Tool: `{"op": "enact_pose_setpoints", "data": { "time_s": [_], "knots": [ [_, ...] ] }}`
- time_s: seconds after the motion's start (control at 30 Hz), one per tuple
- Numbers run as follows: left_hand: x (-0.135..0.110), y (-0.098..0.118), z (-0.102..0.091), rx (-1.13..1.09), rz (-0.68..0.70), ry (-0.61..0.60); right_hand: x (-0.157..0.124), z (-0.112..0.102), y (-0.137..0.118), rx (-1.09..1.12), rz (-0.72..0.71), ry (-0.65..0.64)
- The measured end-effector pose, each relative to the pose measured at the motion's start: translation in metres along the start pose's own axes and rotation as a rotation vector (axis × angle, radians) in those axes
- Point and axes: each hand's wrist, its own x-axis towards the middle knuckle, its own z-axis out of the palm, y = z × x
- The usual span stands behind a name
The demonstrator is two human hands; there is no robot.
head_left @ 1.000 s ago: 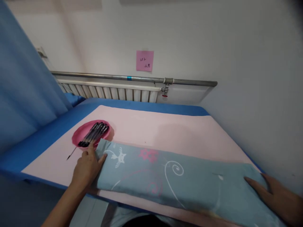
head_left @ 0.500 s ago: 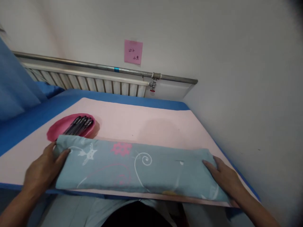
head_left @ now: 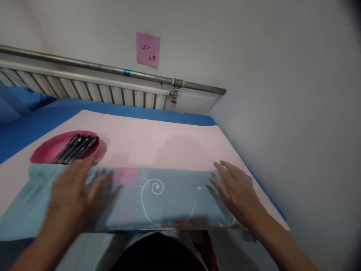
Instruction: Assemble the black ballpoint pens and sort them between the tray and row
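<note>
Folded cloth: pale blue-green fabric [head_left: 175, 201], laid lengthwise along the near side of the pink sheet [head_left: 135, 135]; pink flower and white spiral motifs; left end fans out toward the near left.
Container: pink bowl [head_left: 50, 146], far side of the cloth's left end, its near rim hidden; whether the two touch cannot be told.
Contents: several black pens [head_left: 80, 145], side by side in the bowl's right part, slanting, caps toward the far right.
Edges: cloth's near edge runs close along the sheet's near edge; blue surface [head_left: 126, 113] borders the sheet at the far side and the left; white wall [head_left: 282, 113] rises to the right.
Open room: broad stretch of pink sheet between cloth and far blue border, right of the bowl.
Far side: white radiator [head_left: 105, 92] beneath a metal pipe [head_left: 93, 67]; pink note [head_left: 148, 49] on the wall above.
Left hand [head_left: 69, 192]: blurred, over the cloth's left part; fingers extended, thumb apart; contact cannot be told.
Right hand [head_left: 238, 188]: over the cloth's right end; fingers loosely spread, thumb apart, nothing pinched; firmness of touch cannot be told.
</note>
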Motion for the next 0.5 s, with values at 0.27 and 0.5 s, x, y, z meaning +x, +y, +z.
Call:
{"op": "enact_pose_setpoints", "data": {
  "time_s": [0.27,0.5],
  "knots": [
    [-0.025,0.077,0.082,0.135,0.410,-0.319,0.008,0.043,-0.066,0.140,-0.221,-0.173],
    [-0.023,0.047,0.074,0.210,0.376,-0.317,-0.002,0.059,-0.036,0.059,-0.132,-0.221]
  ]
}}
